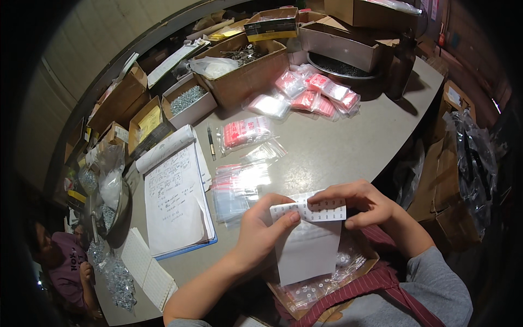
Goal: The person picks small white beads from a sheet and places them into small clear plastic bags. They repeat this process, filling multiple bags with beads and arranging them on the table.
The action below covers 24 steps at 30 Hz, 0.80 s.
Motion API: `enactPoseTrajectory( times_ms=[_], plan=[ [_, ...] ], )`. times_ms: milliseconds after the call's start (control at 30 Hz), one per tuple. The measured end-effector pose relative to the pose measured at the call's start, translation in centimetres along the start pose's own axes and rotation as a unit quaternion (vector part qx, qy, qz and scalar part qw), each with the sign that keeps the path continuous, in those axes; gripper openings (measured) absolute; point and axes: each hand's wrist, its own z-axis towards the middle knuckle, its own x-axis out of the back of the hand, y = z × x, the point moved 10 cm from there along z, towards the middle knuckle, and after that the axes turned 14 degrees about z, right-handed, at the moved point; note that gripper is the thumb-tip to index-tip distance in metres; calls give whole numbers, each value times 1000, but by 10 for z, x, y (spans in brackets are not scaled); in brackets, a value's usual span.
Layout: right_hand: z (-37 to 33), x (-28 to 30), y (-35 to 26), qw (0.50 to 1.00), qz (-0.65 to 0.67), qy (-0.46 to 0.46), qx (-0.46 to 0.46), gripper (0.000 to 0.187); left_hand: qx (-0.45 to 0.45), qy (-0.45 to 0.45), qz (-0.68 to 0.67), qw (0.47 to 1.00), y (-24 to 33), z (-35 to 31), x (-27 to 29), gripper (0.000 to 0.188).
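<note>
A white sheet of small printed labels is held up in front of me, its upper part bent over so rows of tiny marks show. My left hand pinches its left side, thumb across the front. At the upper right, my right hand grips the sheet with its fingertips on the top edge and the thumb near the right corner. Beneath the sheet, a cardboard box on my lap holds clear bags with small round parts. Just beyond my left hand lie flat clear zip bags.
An open notebook and a pen lie on the left. Packs of red-and-clear bags sit farther back. Boxes of screws and hardware line the table's far edge. A dark bottle stands far right. Another person is at the left.
</note>
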Motion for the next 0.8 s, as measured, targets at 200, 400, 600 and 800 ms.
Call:
enactPoseTrajectory(
  times_ms=[200, 400, 600, 800],
  plan=[
    [3, 8, 13, 977, -130, 134, -100, 36, -31, 29, 120, 992, 1, -2, 3, 15],
    [-7, 15, 22, 969, -102, 195, -116, 18, -7, 20, 97, 995, 6, -4, 2, 9],
    [-7, 16, 21, 975, -67, 199, -77, 14, -6, 22, 70, 997, 3, -2, 2, 16],
    [-21, 22, 26, 961, 21, 256, -105, 9, -73, 47, 185, 979, 6, -3, 7, 9]
  ],
)
